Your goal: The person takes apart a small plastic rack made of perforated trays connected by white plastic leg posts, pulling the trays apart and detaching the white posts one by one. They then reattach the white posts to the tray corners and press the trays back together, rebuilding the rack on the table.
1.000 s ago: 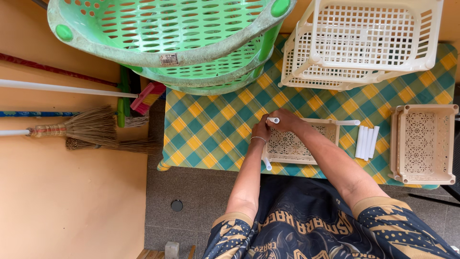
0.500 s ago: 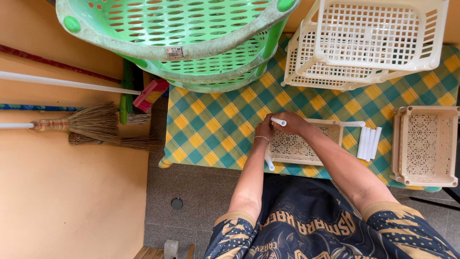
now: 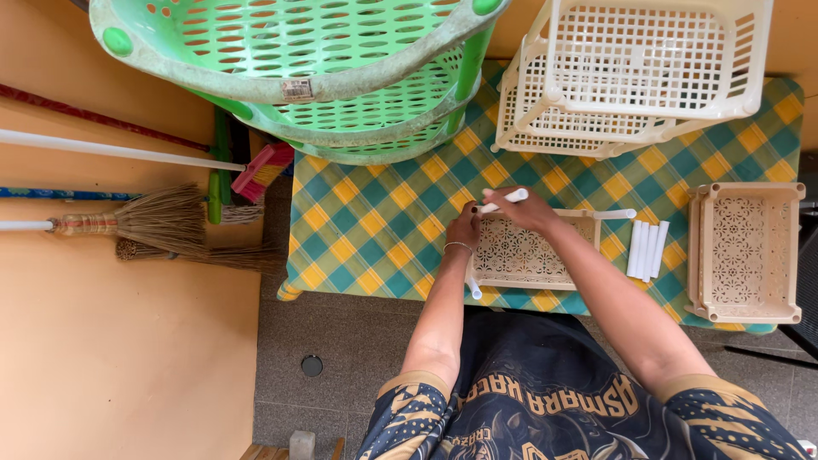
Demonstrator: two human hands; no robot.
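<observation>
Checked green-and-yellow tablecloth [image 3: 375,230] served as landmark. Beige perforated tray [image 3: 520,254] sat at its near edge; left hand [image 3: 464,230] gripped the tray's corner. Right hand [image 3: 527,209], raised slightly versus a second earlier, pinched a white tube [image 3: 503,201] over that corner, suggesting fitting underway.

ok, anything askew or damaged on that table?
Nothing damaged or spilled. The green baskets are stacked crookedly and overhang the checked tablecloth. The right hand holds a white tube over the beige tray, which the left hand steadies.
</observation>
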